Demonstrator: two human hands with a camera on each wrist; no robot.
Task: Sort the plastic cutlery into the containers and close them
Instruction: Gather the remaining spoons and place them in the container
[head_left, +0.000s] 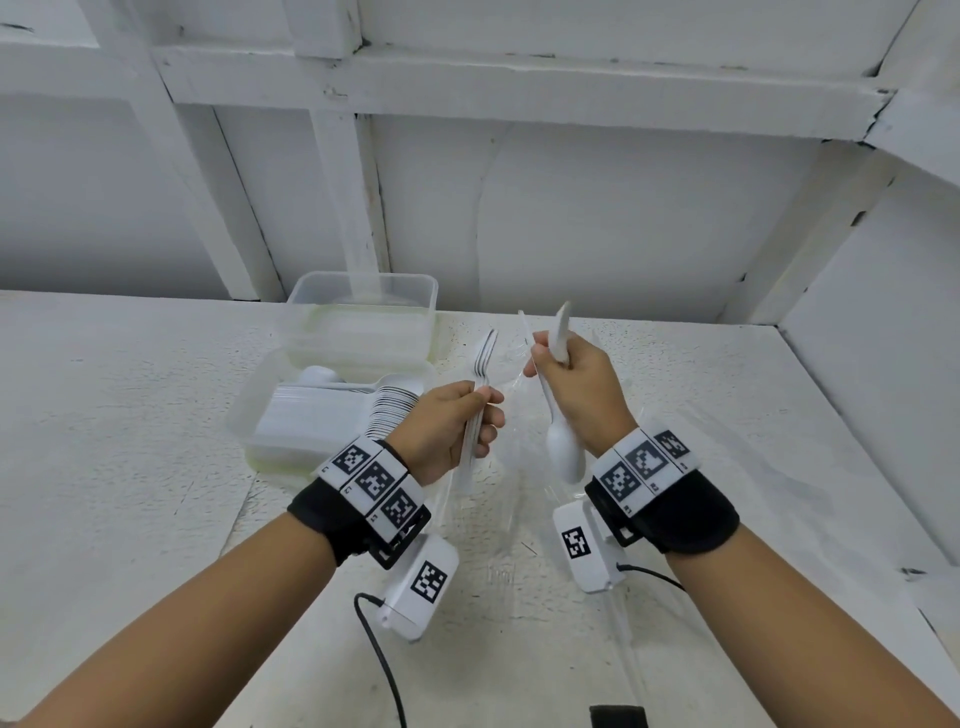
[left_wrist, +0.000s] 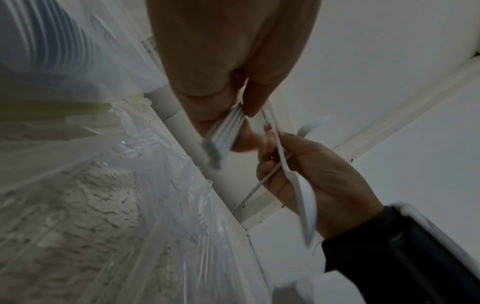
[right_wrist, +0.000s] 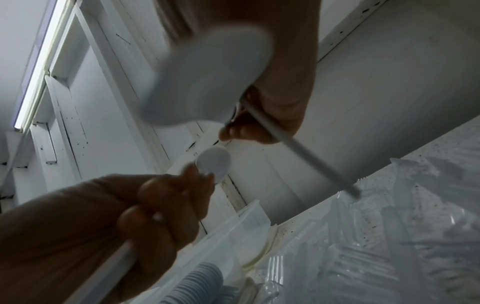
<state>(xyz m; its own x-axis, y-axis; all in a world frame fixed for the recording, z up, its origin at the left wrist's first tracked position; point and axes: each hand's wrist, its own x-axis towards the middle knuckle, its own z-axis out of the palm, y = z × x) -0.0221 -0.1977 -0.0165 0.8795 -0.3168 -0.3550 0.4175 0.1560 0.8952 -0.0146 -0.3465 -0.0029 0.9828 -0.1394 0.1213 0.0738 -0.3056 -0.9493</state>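
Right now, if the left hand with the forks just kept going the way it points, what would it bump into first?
Most likely the right hand. The left hand holds its forks tines-up, angled slightly toward that hand and the spoons it grips. Depth is unclear; it might pass behind it toward the back wall.

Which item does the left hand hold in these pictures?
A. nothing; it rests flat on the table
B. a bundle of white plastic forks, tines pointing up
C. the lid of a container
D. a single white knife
B. In the head view the left hand grips a bundle of white forks by their handles, and the tines stand up above the fingers.
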